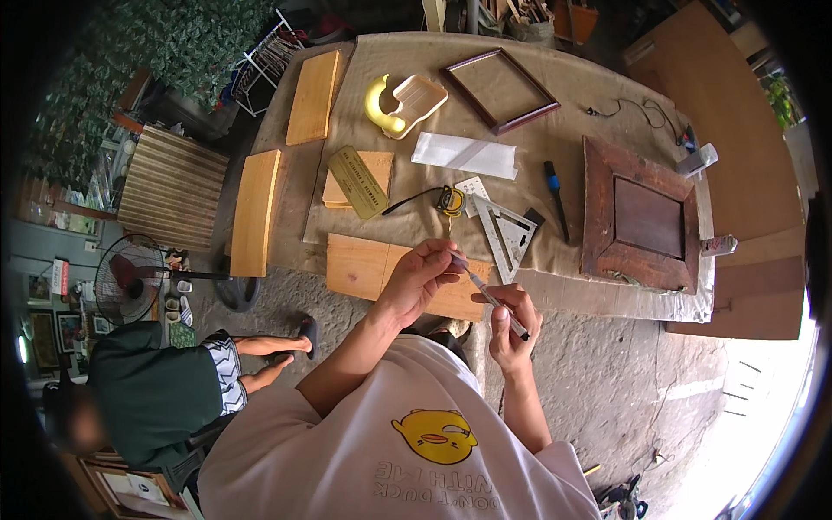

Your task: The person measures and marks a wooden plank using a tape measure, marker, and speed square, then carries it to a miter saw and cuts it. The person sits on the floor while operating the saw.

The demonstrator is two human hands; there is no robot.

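Both hands' grip closed on one thin pen (494,302): left hand (422,279) tip, right hand (513,325) barrel.

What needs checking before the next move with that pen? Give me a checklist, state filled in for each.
1. Pen held at both ends: ok, left hand pinches the upper tip, right hand grips the lower part.
2. Tip exposed or capped: cannot tell, fingers cover it.
3. Wooden board lying flat at the table edge: ok.
4. Metal triangle square close by: ok, beside the board.
5. Tape measure close by: ok, above the board.
6. Seated person apart from the hands: ok, off to the left.
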